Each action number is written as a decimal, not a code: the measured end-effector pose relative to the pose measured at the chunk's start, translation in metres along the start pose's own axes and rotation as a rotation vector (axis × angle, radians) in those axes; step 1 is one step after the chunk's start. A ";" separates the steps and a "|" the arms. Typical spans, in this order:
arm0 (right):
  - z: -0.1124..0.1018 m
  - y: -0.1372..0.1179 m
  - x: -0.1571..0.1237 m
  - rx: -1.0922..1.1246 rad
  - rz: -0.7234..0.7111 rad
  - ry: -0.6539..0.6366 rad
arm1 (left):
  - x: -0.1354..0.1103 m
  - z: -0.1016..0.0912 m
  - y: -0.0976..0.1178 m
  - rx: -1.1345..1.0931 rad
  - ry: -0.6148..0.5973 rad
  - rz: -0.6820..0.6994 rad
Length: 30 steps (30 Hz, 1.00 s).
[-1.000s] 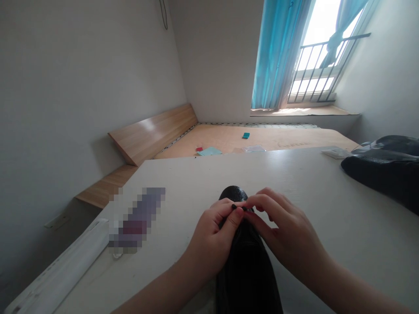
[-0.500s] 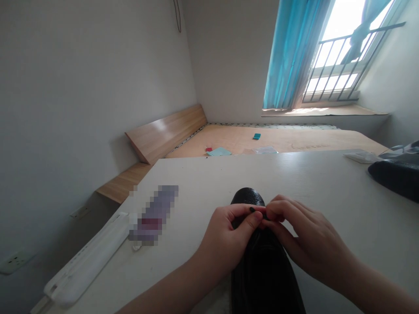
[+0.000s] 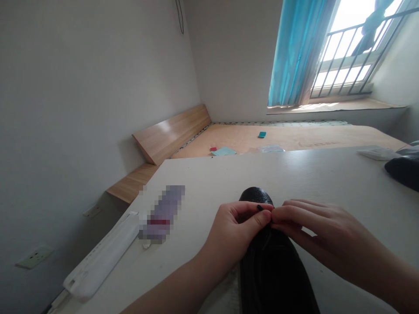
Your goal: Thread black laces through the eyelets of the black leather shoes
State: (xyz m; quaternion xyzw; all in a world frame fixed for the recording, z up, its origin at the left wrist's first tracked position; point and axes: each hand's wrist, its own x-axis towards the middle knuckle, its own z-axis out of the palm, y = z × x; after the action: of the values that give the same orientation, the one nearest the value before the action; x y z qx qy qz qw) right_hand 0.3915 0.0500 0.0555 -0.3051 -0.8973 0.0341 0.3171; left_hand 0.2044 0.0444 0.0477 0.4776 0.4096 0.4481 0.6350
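A black shoe (image 3: 271, 270) lies on the white table (image 3: 294, 174), toe pointing away from me. My left hand (image 3: 234, 237) rests on the shoe's left side, thumb and forefinger pinched on a thin black lace end (image 3: 259, 208) over the shoe's top. My right hand (image 3: 322, 235) meets it from the right, its fingertips pressed together against the same spot. What the right fingertips grip is too small to make out.
A long white case (image 3: 101, 257) lies at the table's left edge beside a blurred-out object (image 3: 162, 213). A dark bag (image 3: 404, 170) sits at the far right. Beyond the table is a bare wooden bed platform (image 3: 288, 137) with small teal and red items, and a window with a blue curtain (image 3: 294, 52).
The view has shifted so everything slid to the right. My right hand's fingers have stretched out flatter, and both pinches stay together over the shoe.
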 end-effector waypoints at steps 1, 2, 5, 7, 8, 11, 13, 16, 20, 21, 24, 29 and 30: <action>-0.001 0.000 0.000 0.008 0.011 -0.019 | 0.000 0.000 0.000 0.010 -0.002 -0.006; -0.002 -0.001 0.000 0.034 0.043 -0.044 | 0.000 0.000 0.001 0.022 -0.005 -0.003; -0.002 -0.004 0.001 0.136 0.228 -0.068 | 0.000 0.000 0.002 0.096 -0.007 0.043; 0.000 -0.006 0.001 0.175 0.355 -0.030 | -0.002 0.001 0.002 0.203 0.015 0.091; 0.001 -0.006 0.001 0.199 0.403 -0.015 | -0.003 0.001 0.002 0.268 0.029 0.122; 0.003 -0.005 0.003 0.330 0.467 -0.060 | -0.005 0.001 0.001 0.447 0.040 0.279; 0.002 -0.004 0.005 0.409 0.474 -0.104 | -0.006 0.001 0.001 0.550 0.034 0.422; 0.003 -0.002 0.005 0.457 0.489 -0.109 | -0.006 0.001 0.000 0.678 0.039 0.587; 0.004 0.000 0.004 0.497 0.531 -0.096 | -0.006 0.001 0.000 0.785 0.055 0.716; 0.005 0.000 0.004 0.502 0.550 -0.093 | -0.006 0.001 0.000 0.813 0.067 0.742; 0.005 -0.001 0.004 0.519 0.599 -0.100 | -0.006 0.000 0.000 0.912 0.107 0.819; 0.008 -0.003 0.005 0.578 0.587 -0.095 | -0.004 -0.003 0.001 1.008 0.085 0.890; 0.009 -0.004 0.005 0.582 0.585 -0.083 | -0.003 -0.004 0.001 1.026 0.090 0.896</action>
State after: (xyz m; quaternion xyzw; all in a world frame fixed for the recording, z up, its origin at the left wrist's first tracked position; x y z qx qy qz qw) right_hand 0.3812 0.0511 0.0519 -0.4431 -0.7377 0.3874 0.3307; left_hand 0.1996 0.0421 0.0484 0.8226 0.3590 0.4363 0.0635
